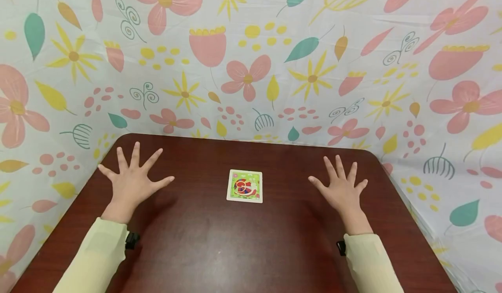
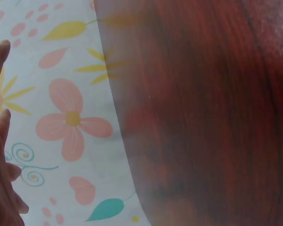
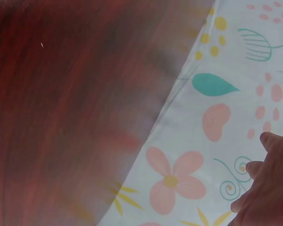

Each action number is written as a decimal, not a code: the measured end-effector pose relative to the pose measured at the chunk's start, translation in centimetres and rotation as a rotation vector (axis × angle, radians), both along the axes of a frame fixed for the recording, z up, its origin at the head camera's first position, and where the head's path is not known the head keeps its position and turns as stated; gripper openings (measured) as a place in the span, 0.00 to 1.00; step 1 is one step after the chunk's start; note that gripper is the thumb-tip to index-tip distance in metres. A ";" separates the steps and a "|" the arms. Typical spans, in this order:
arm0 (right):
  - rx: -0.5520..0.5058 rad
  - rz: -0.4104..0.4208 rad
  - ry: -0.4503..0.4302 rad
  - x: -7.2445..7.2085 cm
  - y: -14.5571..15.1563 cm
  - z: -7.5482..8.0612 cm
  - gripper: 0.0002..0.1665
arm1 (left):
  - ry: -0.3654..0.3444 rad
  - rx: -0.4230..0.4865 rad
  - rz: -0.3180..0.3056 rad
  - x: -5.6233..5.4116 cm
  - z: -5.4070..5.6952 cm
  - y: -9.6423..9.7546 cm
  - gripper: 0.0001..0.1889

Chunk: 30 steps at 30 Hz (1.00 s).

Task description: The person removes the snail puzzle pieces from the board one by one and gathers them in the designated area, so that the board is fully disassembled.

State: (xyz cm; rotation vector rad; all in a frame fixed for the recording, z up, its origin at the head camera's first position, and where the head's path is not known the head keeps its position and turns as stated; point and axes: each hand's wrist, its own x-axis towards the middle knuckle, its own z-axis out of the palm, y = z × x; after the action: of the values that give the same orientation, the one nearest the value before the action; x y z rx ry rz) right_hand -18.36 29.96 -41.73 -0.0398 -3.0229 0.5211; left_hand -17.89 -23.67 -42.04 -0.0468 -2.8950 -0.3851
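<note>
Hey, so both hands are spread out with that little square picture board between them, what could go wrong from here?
The picture board lies flat, so fingers may struggle to get under its edge. The table looks shiny, so the board might slide if either the left hand or the right hand nudges it. The black device at the left cuff could bump it if that wrist passes low.

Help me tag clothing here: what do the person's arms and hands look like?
The left hand and right hand are bare, with no gloves or rings visible. The left sleeve and right sleeve are plain and pale yellow. A small black device shows beside the left sleeve's end, another beside the right's.
</note>
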 end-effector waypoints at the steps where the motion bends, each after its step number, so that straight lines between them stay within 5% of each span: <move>1: -0.004 0.000 0.000 0.1 -0.1 -0.2 0.57 | -0.003 0.003 -0.003 0.0 -0.2 0.1 0.48; 17: -0.123 0.006 -0.035 0.8 -3.4 -2.3 0.46 | -0.032 0.005 -0.070 -0.3 -1.7 3.7 0.45; 30: -0.383 0.132 0.011 0.1 -5.4 -3.1 0.37 | -0.047 0.006 -0.164 -0.8 -2.2 6.6 0.38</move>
State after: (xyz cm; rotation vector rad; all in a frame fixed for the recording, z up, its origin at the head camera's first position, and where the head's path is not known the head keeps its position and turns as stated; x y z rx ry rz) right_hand -18.27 24.56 -44.84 0.1420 -2.8802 1.0986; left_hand -18.71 -17.06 -44.25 -0.2799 -2.9451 -0.4279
